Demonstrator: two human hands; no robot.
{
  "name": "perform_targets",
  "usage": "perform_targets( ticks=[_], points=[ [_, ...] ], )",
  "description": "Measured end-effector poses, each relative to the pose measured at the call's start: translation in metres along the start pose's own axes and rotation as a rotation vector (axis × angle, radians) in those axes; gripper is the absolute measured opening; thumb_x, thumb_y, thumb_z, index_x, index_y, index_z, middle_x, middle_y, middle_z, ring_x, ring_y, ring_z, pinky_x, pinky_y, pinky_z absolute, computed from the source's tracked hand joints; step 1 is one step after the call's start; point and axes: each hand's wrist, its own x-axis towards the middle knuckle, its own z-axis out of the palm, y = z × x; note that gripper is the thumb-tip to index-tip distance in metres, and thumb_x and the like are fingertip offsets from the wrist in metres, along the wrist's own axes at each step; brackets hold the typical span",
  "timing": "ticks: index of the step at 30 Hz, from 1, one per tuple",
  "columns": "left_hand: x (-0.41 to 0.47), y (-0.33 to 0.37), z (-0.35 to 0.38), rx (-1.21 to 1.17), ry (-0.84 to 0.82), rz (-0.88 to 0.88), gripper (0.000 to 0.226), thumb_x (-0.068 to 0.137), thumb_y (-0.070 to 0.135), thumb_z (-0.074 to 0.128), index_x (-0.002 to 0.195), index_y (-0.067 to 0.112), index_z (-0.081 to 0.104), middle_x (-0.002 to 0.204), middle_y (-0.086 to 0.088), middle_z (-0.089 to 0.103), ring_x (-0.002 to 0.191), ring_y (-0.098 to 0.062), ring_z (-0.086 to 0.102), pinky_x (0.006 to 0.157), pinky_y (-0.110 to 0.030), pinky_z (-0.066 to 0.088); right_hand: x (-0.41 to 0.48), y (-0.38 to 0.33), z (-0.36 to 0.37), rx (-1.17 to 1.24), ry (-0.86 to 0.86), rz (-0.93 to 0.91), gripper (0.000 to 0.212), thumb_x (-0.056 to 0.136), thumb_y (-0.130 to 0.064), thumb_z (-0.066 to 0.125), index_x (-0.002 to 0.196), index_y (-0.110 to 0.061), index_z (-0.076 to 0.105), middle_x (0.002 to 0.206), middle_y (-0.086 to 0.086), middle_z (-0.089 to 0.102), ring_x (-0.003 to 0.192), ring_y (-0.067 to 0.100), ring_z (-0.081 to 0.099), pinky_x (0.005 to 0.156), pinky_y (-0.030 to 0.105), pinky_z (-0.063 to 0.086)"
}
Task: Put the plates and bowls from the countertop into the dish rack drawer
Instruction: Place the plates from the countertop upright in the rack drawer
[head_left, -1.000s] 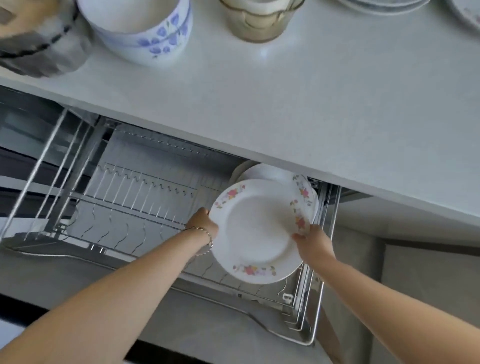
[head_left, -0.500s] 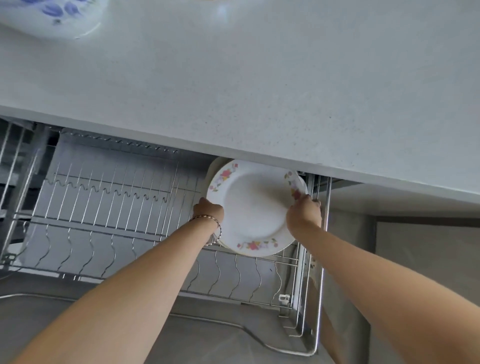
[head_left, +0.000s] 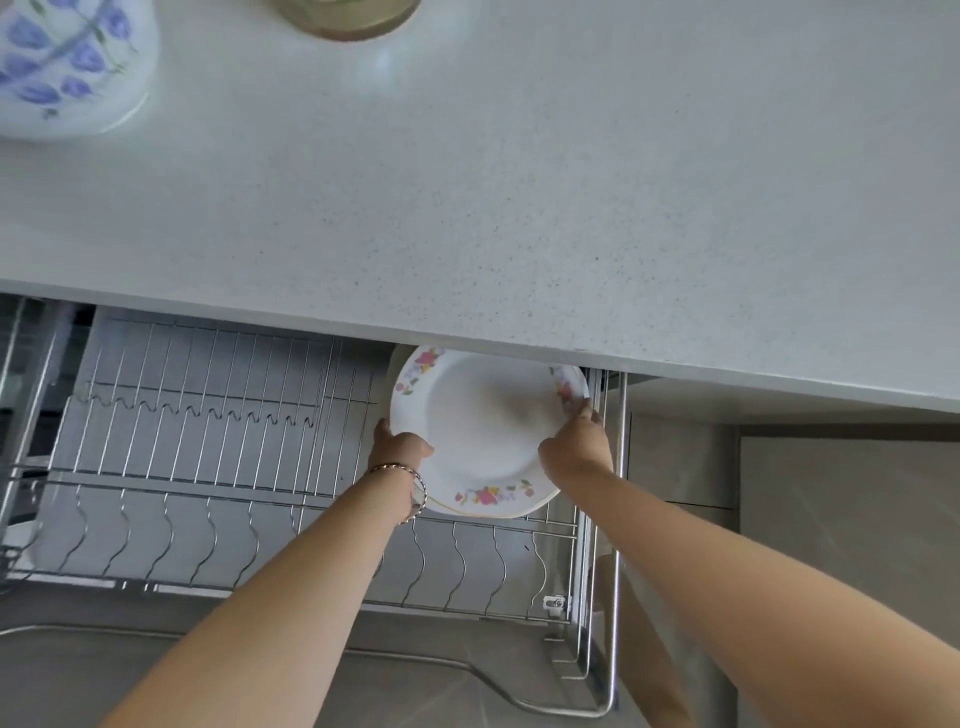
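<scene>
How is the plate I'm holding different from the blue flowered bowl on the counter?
The plate is shallow with pink flowers; the bowl is deep with blue ones. The left hand and right hand hold the plate tilted in the dish rack; the bowl sits untouched on the countertop. Both are white.

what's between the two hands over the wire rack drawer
A round white plate with pink flowers, gripped by left hand and right hand at opposite edges; head view.
</scene>
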Motion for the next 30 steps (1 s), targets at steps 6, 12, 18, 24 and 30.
perform_targets(
  ticks=[6,12,18,24,30],
  points=[
    [-0.057,0.004,-0.017,0.836,-0.052,0.199,0.044,0.090,0.010,0.042,0.134,0.006,0.042,0.138,-0.013,0.048,0.123,-0.029,0.051,0.099,-0.032,0.043,-0.045,0.002,-0.032,-0.437,-0.258,-0.210,0.040,0.091,-0.012,0.043,0.131,-0.006,0.044,0.130,0.014,0.050,0.117,0.029,0.053,0.097,0.036,0.048],
    [-0.148,0.038,-0.018,1.004,-0.184,0.506,0.033,0.092,0.015,0.037,0.121,0.017,0.054,0.121,-0.001,0.059,0.095,-0.018,0.060,0.069,-0.020,0.042,-0.103,0.001,-0.109,-0.449,-0.316,-0.429,0.040,0.093,-0.026,0.044,0.132,-0.019,0.047,0.133,0.004,0.055,0.117,0.022,0.055,0.098,0.033,0.046],
    [-0.252,0.104,0.052,0.887,-0.152,0.732,0.023,0.088,0.016,0.036,0.077,0.025,0.054,0.060,0.009,0.056,0.055,-0.008,0.051,0.052,-0.018,0.034,-0.130,0.022,-0.246,-0.229,-0.126,-0.485,0.034,0.090,-0.025,0.049,0.122,-0.018,0.057,0.120,0.003,0.063,0.105,0.019,0.061,0.089,0.024,0.045],
    [-0.317,0.157,0.182,0.733,-0.170,0.794,0.018,0.087,0.018,0.040,0.075,0.026,0.052,0.092,-0.004,0.068,0.090,-0.025,0.067,0.082,-0.033,0.053,-0.094,0.087,-0.389,-0.074,0.177,-0.377,0.030,0.088,-0.023,0.049,0.116,-0.021,0.061,0.113,0.001,0.066,0.095,0.019,0.062,0.082,0.025,0.047],
    [-0.340,0.181,0.312,0.668,-0.214,0.695,0.016,0.085,0.011,0.041,0.092,0.020,0.052,0.109,-0.010,0.066,0.099,-0.028,0.065,0.088,-0.032,0.049,-0.021,0.176,-0.503,0.013,0.441,-0.212,0.040,0.088,-0.022,0.053,0.128,-0.015,0.053,0.126,0.007,0.060,0.115,0.024,0.056,0.097,0.028,0.041]
  ],
)
